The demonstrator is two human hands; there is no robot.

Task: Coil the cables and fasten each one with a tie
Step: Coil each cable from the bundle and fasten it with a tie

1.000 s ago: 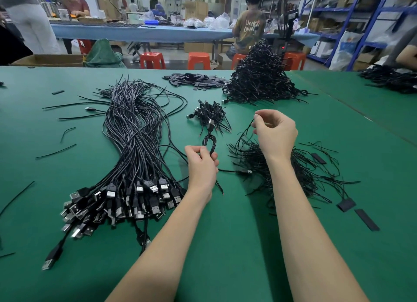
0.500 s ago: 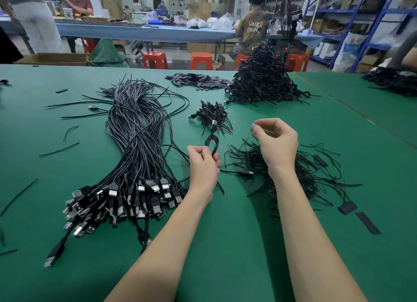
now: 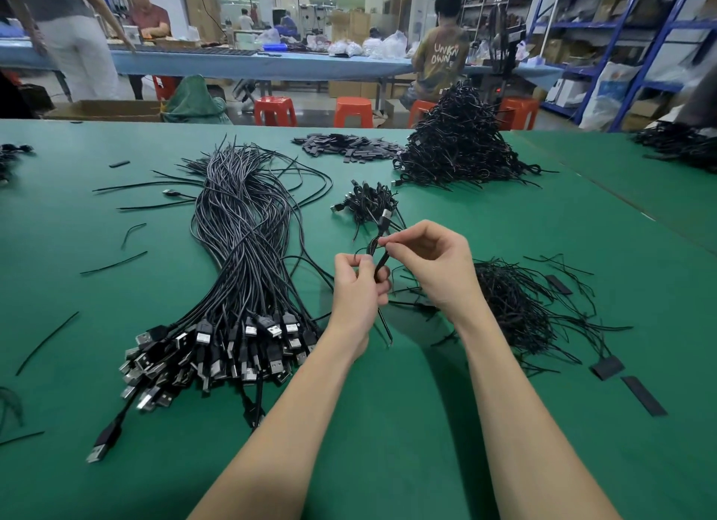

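- The left hand [image 3: 359, 286] has its grip closed round a folded black cable [image 3: 379, 261], thumb and fingers pinching the bundle near its middle; it is held just above the green surface [image 3: 388, 422].
- The right hand [image 3: 430, 265] meets it from 3 o'clock, thumb and forefinger pinching a thin tie at the top of the cable; I cannot make out the tie itself clearly.
- The cable's metal plug [image 3: 386, 213] sticks up at 12 o'clock from the hands, and a loose end hangs below the left hand toward the surface.
- At 3 o'clock of the hands lies a tangled heap of ties [image 3: 512, 306], with flat black strips [image 3: 642, 395] past it near the surface's edge.
- At 9 o'clock sprawls a long sheaf of uncoiled cables [image 3: 240, 224], USB plugs [image 3: 217, 348] fanned toward the near edge.
- At 12 o'clock sits a small cluster of coiled cables [image 3: 364, 203], and beyond it at 1 o'clock a tall pile [image 3: 461, 143] of finished ones.
- Stray ties lie scattered at far 9 o'clock.
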